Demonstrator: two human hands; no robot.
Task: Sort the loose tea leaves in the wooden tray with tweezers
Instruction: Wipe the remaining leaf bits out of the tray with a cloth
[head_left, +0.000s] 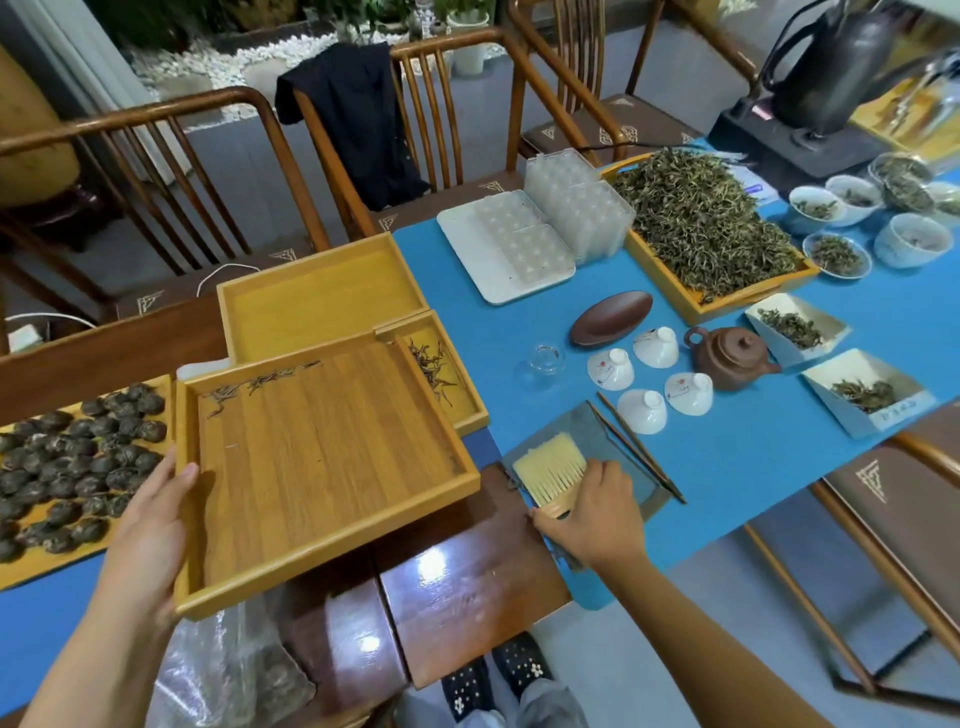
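Your left hand (148, 525) grips the square wooden tray (322, 467) by its edge; your right hand (592, 512) holds a soft bristly brush (553, 470).

Wooden table (457, 582) under a blue mat (727, 447)

Around the clay teapot (730, 357): four upturned white cups (644, 410) just left of it, a heaped tray of loose tea leaves (701, 223) behind it, two paper boxes (862, 389) to its right, tweezers (641, 447) in front.
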